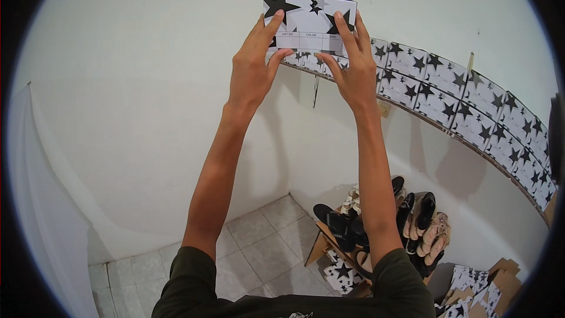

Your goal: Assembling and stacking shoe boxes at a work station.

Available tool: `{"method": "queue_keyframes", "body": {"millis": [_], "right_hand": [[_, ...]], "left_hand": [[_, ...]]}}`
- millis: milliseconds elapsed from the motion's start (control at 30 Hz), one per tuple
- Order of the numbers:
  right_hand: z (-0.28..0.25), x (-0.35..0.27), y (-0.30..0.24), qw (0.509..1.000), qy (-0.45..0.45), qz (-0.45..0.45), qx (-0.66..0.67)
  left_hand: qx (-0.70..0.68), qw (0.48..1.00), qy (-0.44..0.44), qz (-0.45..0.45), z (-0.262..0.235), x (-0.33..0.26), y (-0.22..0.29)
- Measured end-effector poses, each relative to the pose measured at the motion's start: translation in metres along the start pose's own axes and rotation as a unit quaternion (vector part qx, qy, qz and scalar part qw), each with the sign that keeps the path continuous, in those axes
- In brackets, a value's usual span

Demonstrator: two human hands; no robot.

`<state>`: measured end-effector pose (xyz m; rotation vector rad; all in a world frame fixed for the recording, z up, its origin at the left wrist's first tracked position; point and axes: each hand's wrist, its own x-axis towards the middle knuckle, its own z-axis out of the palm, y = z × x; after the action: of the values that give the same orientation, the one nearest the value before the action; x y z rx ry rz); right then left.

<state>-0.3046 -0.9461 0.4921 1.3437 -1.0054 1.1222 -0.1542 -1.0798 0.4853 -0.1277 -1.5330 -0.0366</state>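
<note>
Both my arms reach up and forward to a white shoebox (309,20) with black and grey stars and a printed label strip on its end. My left hand (254,68) grips its left side, thumb at the lower edge and fingers along the face. On the right side, my right hand (355,65) holds it the same way, with the thumb under the label. The box is level, in front of the left end of a wall shelf (424,115). Whether it rests on anything is hidden behind it and my hands.
Matching star-patterned boxes (465,103) stand stacked in two rows along the shelf. Below, a wooden rack (316,246) carries several pairs of shoes (424,215). Flattened cartons (482,288) lie at lower right. A white curtain (50,212) hangs at left above the tiled floor (259,259).
</note>
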Motion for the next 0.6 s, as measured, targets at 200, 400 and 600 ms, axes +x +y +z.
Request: {"method": "queue_keyframes", "body": {"millis": [200,400,600], "right_hand": [[0.088,-0.002,0.031,1.0,0.009,0.003,-0.013],[0.153,-0.002,0.074,0.998,0.04,-0.037,-0.039],[0.212,-0.015,0.134,0.982,0.058,-0.053,-0.174]], "left_hand": [[0.007,0.998,0.026,0.054,0.03,0.0,-0.104],[0.014,0.997,0.036,0.071,0.055,0.002,-0.183],[0.116,0.985,0.048,0.122,0.108,0.0,-0.269]]}}
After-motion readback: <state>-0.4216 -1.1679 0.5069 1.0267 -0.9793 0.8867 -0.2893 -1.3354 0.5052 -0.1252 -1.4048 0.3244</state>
